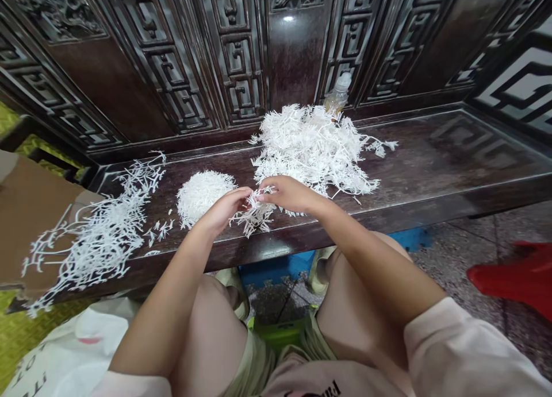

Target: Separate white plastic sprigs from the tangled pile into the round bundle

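My left hand (224, 208) and my right hand (290, 193) meet over the front of a dark wooden bench (431, 161), both pinched on one white plastic sprue branch (255, 213) with many small prongs. Just left of my hands lies a rounded heap of small white loose pieces (202, 195). Behind my right hand is a big pile of tangled white branches (311, 146). Further left, a spread of bare white stems (103, 236) hangs over the bench edge.
A carved dark wood backrest (241, 58) rises behind the bench, with a plastic bottle (338, 93) against it. A cardboard box (30, 213) stands at left, a white bag (73, 351) below it, a red plastic thing (517, 279) on the floor at right.
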A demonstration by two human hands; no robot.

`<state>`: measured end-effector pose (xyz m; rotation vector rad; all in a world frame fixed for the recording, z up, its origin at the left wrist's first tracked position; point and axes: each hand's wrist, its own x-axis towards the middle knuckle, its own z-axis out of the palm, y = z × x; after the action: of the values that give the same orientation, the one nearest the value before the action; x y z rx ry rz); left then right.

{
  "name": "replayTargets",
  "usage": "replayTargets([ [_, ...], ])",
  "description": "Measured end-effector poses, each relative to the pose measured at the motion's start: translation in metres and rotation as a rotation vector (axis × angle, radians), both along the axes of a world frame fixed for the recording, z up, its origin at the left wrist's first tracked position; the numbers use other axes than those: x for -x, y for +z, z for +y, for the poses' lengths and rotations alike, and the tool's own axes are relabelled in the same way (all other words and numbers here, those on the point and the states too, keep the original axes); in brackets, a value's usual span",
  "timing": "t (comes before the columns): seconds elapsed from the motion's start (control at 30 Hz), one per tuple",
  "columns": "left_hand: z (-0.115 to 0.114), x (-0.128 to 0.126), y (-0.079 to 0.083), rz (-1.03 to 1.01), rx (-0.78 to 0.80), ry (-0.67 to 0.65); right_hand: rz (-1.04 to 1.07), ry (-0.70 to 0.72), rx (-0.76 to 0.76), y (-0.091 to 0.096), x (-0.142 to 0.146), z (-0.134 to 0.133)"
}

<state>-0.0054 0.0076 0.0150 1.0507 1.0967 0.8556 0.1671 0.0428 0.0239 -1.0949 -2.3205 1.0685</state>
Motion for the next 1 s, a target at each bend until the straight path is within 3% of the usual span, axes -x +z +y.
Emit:
replayTargets([
  [0.17,-0.002,0.001,0.003,0.017,-0.026,-0.021,-0.033,-0.096,-0.052,-0.001,0.001,-0.002],
  [0.37,-0.003,0.0,0.005,0.211,-0.127,-0.023,-0.056,-0.064,-0.08,0.004,0.002,-0.005],
  [0.57,0.0,-0.001,-0.004,0.418,-0.207,0.083,-0.151,-0.113,-0.087,0.007,0.003,-0.007],
  [0.83,-0.003,-0.004,0.0,0.388,-0.195,0.071,-0.251,-0.116,-0.11,0.002,0.004,-0.007],
  [1.0,-0.004,-0.004,0.001,0.401,-0.22,-0.012,-0.262,-0.102,-0.126,0.007,0.005,-0.012],
])
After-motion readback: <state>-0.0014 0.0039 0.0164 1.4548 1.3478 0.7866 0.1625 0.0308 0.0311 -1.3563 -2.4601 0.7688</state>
